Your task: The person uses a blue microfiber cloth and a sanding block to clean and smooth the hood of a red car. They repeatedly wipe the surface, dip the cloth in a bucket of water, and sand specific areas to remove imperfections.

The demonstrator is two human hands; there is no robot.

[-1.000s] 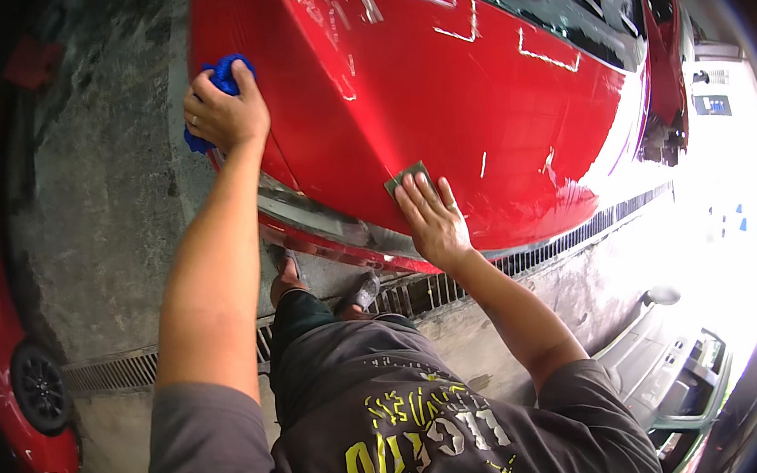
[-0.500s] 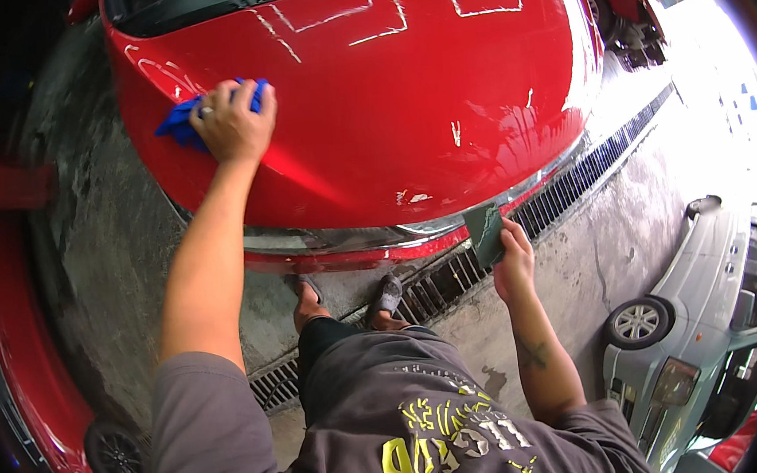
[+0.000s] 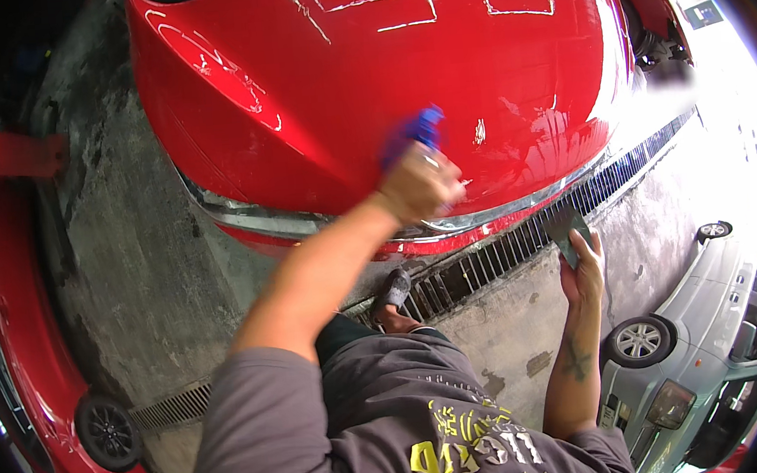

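A glossy red car hood [image 3: 331, 89] spreads before me, its front edge facing my body. My left hand [image 3: 421, 184], smeared by motion, is closed on a bunched blue cloth [image 3: 423, 129] over the front middle of the hood. Whether the cloth touches the paint just now, I cannot tell. Off the car's front right corner, above the floor drain, my right hand [image 3: 585, 260] pinches a thin dark grey-green sandpaper sheet [image 3: 565, 229] between thumb and fingers.
A slotted drain grate [image 3: 462, 279] runs diagonally across the concrete floor [image 3: 142, 282], beside my shoe [image 3: 392, 291]. Another red car [image 3: 38, 370] stands at the left, below a red panel [image 3: 16, 155]. A silver vehicle [image 3: 693, 336] is parked at the right.
My left hand has swept the blue cloth from the hood's left side rightward and nearer to me. My right hand and its sheet sit farther right in view, as the view has shifted.
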